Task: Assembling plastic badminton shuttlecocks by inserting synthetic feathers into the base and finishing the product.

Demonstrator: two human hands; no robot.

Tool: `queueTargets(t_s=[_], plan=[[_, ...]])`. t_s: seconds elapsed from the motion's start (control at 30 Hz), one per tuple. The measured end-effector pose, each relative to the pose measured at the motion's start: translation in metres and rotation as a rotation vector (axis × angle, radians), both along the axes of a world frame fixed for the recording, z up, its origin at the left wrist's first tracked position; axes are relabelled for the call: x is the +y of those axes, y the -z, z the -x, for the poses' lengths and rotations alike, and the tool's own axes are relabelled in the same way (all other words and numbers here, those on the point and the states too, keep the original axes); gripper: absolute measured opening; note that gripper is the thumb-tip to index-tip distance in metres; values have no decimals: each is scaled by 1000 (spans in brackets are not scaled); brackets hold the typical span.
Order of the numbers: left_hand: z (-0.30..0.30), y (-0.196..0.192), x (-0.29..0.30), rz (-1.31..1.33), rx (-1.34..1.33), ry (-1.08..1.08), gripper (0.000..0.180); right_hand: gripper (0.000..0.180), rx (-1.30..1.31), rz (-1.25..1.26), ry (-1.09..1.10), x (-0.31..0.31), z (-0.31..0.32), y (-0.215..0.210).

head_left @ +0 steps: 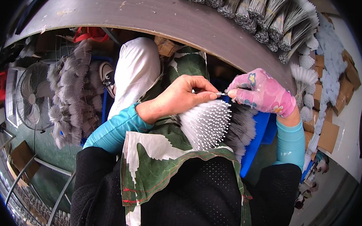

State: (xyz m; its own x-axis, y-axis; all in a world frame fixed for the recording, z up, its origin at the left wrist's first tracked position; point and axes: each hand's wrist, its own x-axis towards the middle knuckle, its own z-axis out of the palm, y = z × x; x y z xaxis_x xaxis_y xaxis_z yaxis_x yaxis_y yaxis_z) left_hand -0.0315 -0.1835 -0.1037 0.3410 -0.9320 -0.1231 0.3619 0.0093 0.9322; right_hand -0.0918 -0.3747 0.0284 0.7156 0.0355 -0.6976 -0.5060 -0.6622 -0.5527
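My left hand (175,95) is bare and closed, thumb and forefinger pinching a thin wire brush (220,94) with a small white end. A pink flowered glove covers most of my right hand (266,92), whose bare fingertips pinch the same thin piece from the other side. The two hands are a small gap apart. Just below them, a fanned bundle of thin white-tipped brushes (207,124) lies on my lap. Greyish bristles (243,128) spread beside it, over a blue bin (263,127). My palms hide part of the held piece.
A curved grey-brown table (153,19) runs ahead of me, with several bundles of wire brushes (258,6) at its right. To the left hang bristle bunches (73,91) near a standing fan (33,97). Cardboard boxes (328,136) lie at the right. Metal rails (53,169) stand lower left.
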Motion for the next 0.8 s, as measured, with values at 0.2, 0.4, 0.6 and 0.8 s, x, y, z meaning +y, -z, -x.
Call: queueTargets(t_s=[0.2, 0.4, 0.6, 0.8], plan=[[-2, 3, -1, 20, -63, -12, 15, 24, -54, 40, -104, 0, -3, 0], [-2, 4, 0, 32, -93, 1, 15, 24, 32, -14, -33, 1, -5, -3], [-1, 0, 1, 7, -43, 17, 13, 25, -5, -19, -54, 3, -4, 0], [0, -1, 1, -13, -41, 29, 12, 25, -74, 82, -162, 5, -3, -3]])
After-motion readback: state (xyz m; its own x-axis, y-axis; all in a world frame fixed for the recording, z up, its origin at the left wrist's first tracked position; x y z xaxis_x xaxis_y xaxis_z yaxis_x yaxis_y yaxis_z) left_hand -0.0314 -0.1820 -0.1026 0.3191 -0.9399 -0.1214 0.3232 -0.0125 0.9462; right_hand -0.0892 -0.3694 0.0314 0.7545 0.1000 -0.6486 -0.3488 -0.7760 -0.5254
